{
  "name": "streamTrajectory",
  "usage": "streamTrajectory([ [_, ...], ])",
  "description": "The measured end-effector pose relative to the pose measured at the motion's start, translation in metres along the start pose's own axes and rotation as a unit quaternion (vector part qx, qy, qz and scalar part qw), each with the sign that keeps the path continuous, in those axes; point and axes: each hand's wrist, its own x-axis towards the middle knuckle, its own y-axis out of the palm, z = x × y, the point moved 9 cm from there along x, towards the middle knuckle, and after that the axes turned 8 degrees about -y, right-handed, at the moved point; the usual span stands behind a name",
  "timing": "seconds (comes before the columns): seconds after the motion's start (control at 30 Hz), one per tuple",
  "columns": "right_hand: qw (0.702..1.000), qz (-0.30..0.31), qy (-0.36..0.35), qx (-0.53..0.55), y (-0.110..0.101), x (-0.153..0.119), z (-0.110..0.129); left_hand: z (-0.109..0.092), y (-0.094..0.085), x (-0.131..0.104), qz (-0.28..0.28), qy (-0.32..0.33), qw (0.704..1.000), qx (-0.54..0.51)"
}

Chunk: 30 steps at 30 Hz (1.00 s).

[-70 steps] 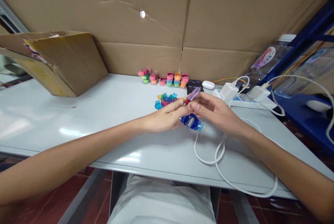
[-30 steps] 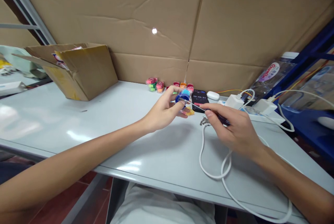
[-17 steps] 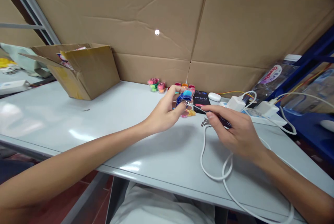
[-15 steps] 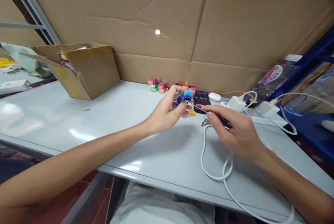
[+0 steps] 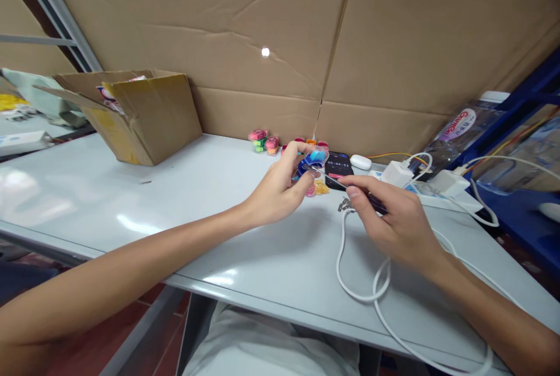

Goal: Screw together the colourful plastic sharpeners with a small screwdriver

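Note:
My left hand (image 5: pixel 277 192) is closed around a small blue plastic piece (image 5: pixel 310 162) with a lighter blue, clear part at its top. What exactly the piece is cannot be made out. In my right hand (image 5: pixel 400 224) is a thin tool that looks like a screwdriver (image 5: pixel 377 204), with a dark handle and a narrow metal shaft. Its tip meets the blue piece near my left thumb; the contact point itself is too small to see. Just below, pink and yellow small pieces (image 5: pixel 321 187) lie on the table.
A phone (image 5: pixel 339 169) showing a running timer lies behind my hands, beside a white case (image 5: pixel 361 162). Small colourful plastic boxes (image 5: pixel 259 140) stand along the cardboard wall. An open carton (image 5: pixel 153 119) is at left. White cable (image 5: pixel 343 259), power strip (image 5: pixel 455 201) and bottle (image 5: pixel 457 125) occupy the right.
The blue piece has turned slightly in my left hand, so more of its clear upper part shows on the right. My right hand has stayed nearly still with the screwdriver.

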Motion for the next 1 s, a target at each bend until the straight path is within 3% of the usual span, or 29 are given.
streamTrajectory([
  [0.5, 0.979, 0.005, 0.175, 0.105, 0.008, -0.008, -0.029, -0.007, -0.004, -0.001, -0.013, -0.012, 1.000, 0.021],
  [1.0, 0.974, -0.014, 0.193, 0.119, 0.004, -0.008, -0.032, -0.002, -0.007, 0.001, -0.011, -0.023, 0.999, -0.043],
])
